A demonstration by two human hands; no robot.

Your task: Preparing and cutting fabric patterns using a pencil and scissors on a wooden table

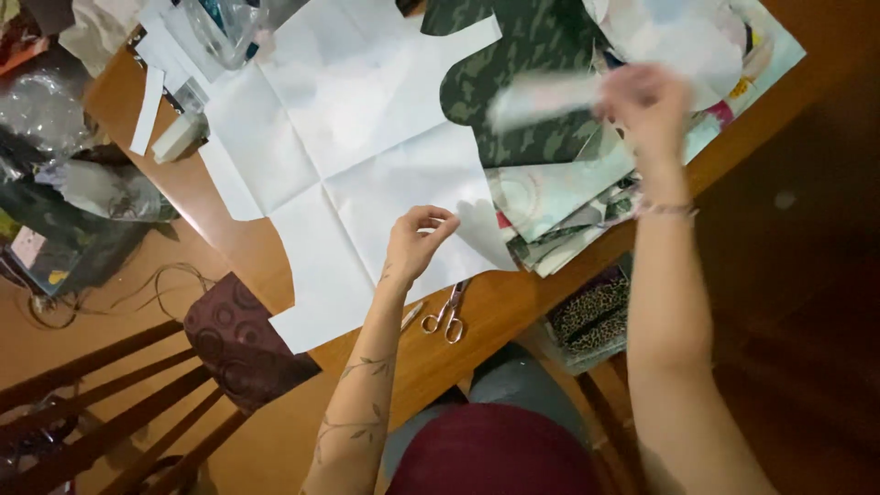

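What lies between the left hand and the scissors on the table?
Nothing visible does. The left hand rests on the white paper pattern, and the scissors lie just below it on bare wooden table, uncovered.

**White pattern sheet and a blurry strip**

Big white paper pattern (367,156) lies flat on the table, creased into quarters, one edge pinched. Pale strip (541,99) is held up over the camouflage fabric, too blurred to tell more.
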